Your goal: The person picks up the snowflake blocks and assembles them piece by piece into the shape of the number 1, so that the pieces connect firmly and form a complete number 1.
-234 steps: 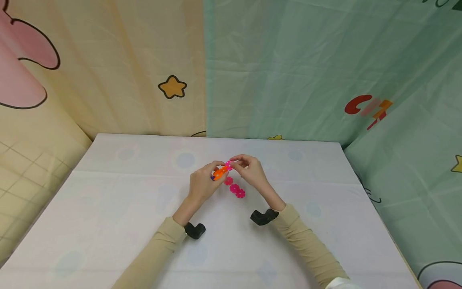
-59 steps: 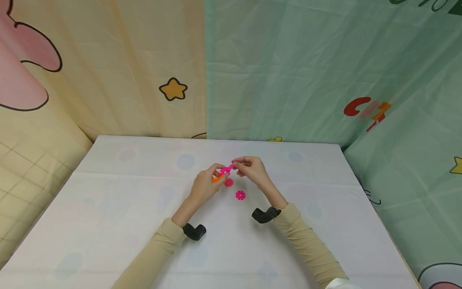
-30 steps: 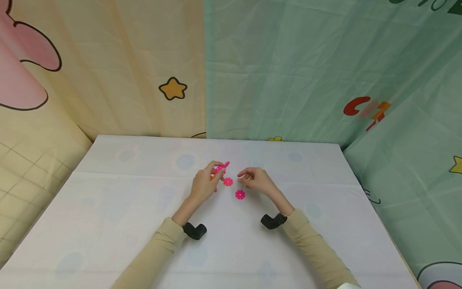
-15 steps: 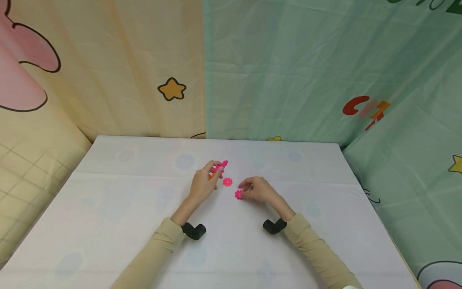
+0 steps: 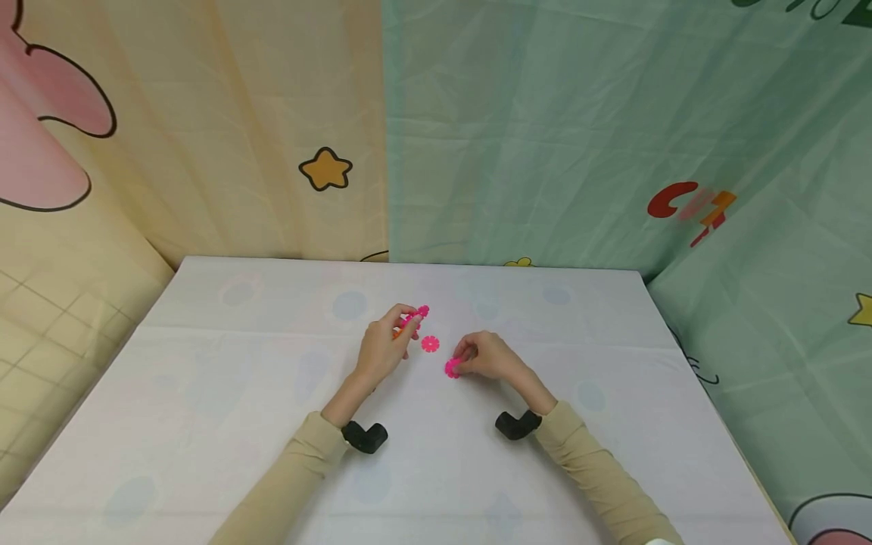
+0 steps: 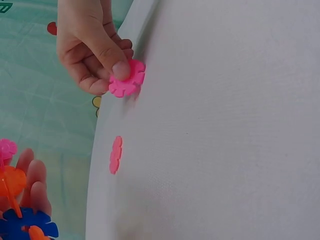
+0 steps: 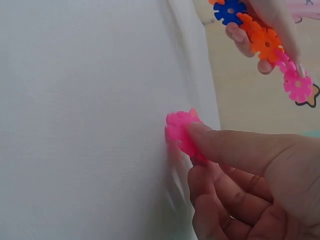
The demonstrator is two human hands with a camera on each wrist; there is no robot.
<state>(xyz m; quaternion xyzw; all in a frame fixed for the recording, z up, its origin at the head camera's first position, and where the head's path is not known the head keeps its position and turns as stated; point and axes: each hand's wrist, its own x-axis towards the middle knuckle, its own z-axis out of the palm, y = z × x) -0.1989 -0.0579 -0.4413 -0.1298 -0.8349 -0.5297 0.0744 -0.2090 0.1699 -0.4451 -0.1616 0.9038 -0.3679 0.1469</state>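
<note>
My left hand grips a chain of interlocked flower-shaped plastic discs. In the right wrist view the chain runs from a blue disc through orange discs to pink ones at its end. Thumb and fingers of my right hand pinch a pink flower disc at or just above the tabletop; its far edge is covered by the fingertips. Between the two hands a loose pink disc lies on the table, seen nearly edge-on in the left wrist view.
A white-covered table with faint pastel spots spreads under both arms. Behind it hang a cream curtain and a green curtain. Black curved mounts sit at both wrists.
Several seconds ago three loose discs lay on the table; one went onto the chain. My right hand then left the chain, moved down toward me and pinched the nearest disc. The left hand lowered slightly.
</note>
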